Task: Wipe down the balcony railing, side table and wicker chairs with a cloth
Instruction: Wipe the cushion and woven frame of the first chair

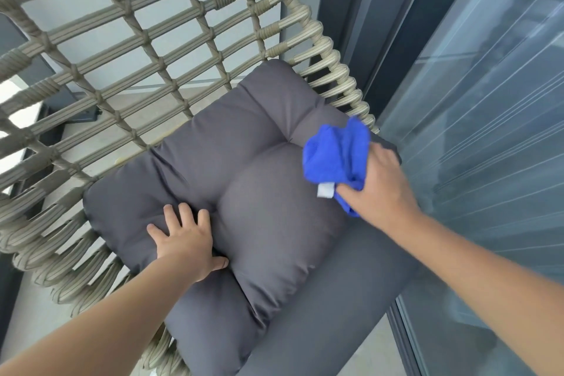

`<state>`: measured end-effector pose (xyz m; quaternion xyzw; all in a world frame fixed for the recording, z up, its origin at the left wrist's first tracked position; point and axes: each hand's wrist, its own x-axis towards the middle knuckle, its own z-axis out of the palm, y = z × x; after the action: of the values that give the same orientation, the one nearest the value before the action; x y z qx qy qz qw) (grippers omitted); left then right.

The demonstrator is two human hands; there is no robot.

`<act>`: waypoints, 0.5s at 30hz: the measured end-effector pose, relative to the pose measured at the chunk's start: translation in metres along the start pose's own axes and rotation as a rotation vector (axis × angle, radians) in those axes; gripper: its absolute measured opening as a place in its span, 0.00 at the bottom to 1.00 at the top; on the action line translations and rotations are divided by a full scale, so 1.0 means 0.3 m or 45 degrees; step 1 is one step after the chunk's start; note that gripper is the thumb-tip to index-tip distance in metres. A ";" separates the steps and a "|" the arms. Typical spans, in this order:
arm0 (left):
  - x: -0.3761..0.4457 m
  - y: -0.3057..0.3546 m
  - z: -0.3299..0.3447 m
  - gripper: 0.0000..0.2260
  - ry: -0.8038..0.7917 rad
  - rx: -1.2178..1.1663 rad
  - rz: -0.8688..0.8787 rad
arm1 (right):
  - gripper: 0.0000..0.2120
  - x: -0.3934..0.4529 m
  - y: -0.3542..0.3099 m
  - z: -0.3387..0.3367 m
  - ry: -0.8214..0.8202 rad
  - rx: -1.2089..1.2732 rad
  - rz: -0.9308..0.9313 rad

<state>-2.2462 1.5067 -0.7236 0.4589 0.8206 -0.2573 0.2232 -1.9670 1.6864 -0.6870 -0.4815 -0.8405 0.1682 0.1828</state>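
Looking down into a wicker chair [158, 49] with a wrapped rope-like frame and an open lattice back. Loose grey back cushion [244, 162] lying tilted across the seat, its upper corner against the chair's right rim, its lower edge overlapping the grey seat cushion [320, 308] beneath.

Left hand [186, 238] laid flat on the lower left part of the back cushion, fingers spread and straight, thumb tucked at the cushion's lower edge, pressing into the fabric.

Right hand [378, 189] curled round a bunched blue cloth [335, 156], gripping it from the right; cloth blurred at its top edge, a small white label hanging near the thumb. Cloth held at the upper right of the back cushion, just beside the chair's right rim; whether touching cushion or rim, cannot tell.

Glass sliding door [488, 101] with a dark frame just to the right of the chair. Pale balcony floor [36, 320] visible through the lattice and under the chair at left
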 end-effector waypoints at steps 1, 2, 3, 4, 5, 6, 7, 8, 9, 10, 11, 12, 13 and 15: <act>0.002 0.001 -0.003 0.49 -0.007 0.004 -0.002 | 0.14 0.032 0.037 -0.019 0.038 0.020 0.112; 0.004 0.003 -0.006 0.49 -0.015 0.007 -0.004 | 0.13 0.062 0.080 -0.033 0.068 0.032 0.241; 0.005 0.005 -0.010 0.49 -0.023 0.011 -0.007 | 0.11 0.086 0.118 -0.049 0.078 0.052 0.402; 0.005 0.007 -0.013 0.49 -0.029 0.016 -0.011 | 0.10 0.104 0.156 -0.059 0.081 0.100 0.583; 0.006 0.010 -0.016 0.49 -0.031 0.018 -0.014 | 0.10 0.113 0.184 -0.062 0.063 0.196 0.773; 0.008 0.012 -0.017 0.50 -0.031 0.019 -0.017 | 0.10 0.117 0.205 -0.056 0.031 0.317 0.939; 0.010 0.014 -0.019 0.50 -0.030 0.020 -0.019 | 0.10 0.114 0.210 -0.044 0.006 0.432 1.056; 0.012 0.016 -0.021 0.50 -0.026 0.020 -0.020 | 0.11 0.112 0.213 -0.026 0.006 0.516 1.124; 0.015 0.017 -0.023 0.50 -0.023 0.017 -0.020 | 0.11 0.108 0.206 -0.006 0.030 0.561 1.155; 0.016 0.016 -0.022 0.50 -0.023 0.010 -0.021 | 0.12 0.102 0.188 0.016 0.064 0.590 1.169; 0.014 0.015 -0.020 0.51 -0.025 0.003 -0.022 | 0.12 0.091 0.160 0.032 0.106 0.615 1.175; 0.013 0.012 -0.017 0.51 -0.025 0.000 -0.023 | 0.11 0.081 0.139 0.050 0.149 0.635 1.174; 0.013 0.011 -0.014 0.51 -0.026 0.000 -0.021 | 0.10 0.068 0.116 0.062 0.182 0.653 1.169; 0.012 0.010 -0.009 0.50 -0.031 -0.001 -0.016 | 0.16 0.037 0.093 0.090 0.211 0.651 1.138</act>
<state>-2.2458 1.5120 -0.7244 0.4505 0.8208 -0.2640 0.2317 -1.9639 1.7067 -0.7217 -0.7451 -0.4676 0.3909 0.2709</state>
